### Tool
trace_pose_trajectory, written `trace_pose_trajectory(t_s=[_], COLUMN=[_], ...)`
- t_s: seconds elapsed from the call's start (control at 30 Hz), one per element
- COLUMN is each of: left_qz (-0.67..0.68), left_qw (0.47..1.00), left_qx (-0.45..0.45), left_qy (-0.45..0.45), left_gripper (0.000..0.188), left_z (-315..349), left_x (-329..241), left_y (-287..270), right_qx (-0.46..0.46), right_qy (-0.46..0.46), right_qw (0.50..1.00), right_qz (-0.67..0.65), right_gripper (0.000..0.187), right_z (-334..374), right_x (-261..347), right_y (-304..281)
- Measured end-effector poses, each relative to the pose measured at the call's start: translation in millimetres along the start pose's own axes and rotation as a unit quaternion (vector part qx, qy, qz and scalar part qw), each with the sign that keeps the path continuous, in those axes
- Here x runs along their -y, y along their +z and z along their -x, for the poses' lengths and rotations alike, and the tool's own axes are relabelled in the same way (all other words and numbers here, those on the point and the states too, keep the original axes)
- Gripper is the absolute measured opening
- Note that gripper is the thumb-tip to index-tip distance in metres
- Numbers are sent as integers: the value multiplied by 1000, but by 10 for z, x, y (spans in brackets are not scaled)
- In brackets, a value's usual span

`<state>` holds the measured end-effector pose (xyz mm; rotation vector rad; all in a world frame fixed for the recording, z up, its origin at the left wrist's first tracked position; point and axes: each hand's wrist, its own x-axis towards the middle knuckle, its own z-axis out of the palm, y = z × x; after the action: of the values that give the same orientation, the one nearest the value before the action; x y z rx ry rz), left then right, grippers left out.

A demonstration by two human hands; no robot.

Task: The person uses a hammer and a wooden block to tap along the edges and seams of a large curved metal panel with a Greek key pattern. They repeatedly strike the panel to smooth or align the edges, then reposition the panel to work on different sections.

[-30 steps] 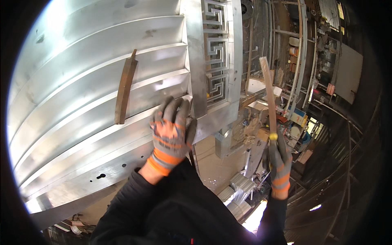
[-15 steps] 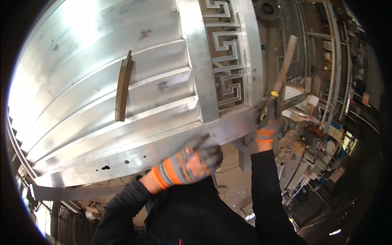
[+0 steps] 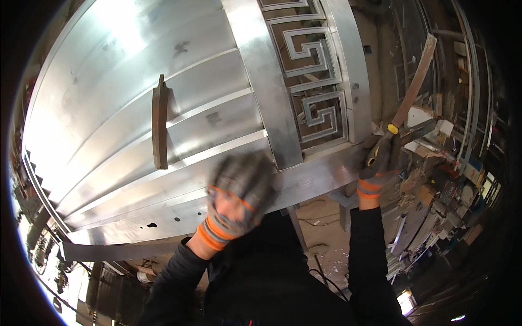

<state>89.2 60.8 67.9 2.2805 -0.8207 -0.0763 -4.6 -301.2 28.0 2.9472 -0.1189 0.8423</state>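
Note:
My right hand [image 3: 377,162], in a grey and orange glove, is wrapped round the yellow and dark handle of a long flat file [image 3: 416,82]. The file slants up to the right, its rusty-brown blade beyond the right end of a silvery metal panel [image 3: 298,185]. Over the panel's near edge is my left hand [image 3: 239,198], in a matching glove with a pale patch on its back. Motion smears its fingers, so I cannot tell how they are held. A curved brown metal bar [image 3: 160,122] lies across the panel's ribs, left of my hands.
Square-spiral metal latticework [image 3: 318,111] fills the panel's right part. A grey stand leg [image 3: 346,209] shows under the near edge. Loose scraps, boxes and tools [image 3: 435,190] clutter the floor at the right. A dark cable [image 3: 329,280] runs along the floor below.
My left hand has moved up and a little left onto the panel's near edge. My right hand keeps the file, which now tilts further right. The whole view has shifted slightly.

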Motion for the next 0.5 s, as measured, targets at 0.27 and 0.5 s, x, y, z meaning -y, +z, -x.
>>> trace_pose_trajectory(t_s=[0.27, 0.5], left_qz=[88, 80], left_qw=[940, 944], left_qx=[329, 310], left_qy=[27, 77], left_gripper=[49, 57], left_z=[380, 687], left_x=[-473, 143], left_y=[587, -291], right_qx=[0, 8], right_qy=[26, 57], right_qw=[1000, 998], right_qz=[8, -34], right_gripper=[50, 53], right_z=[49, 182], right_x=[5, -58], right_y=[1, 23])
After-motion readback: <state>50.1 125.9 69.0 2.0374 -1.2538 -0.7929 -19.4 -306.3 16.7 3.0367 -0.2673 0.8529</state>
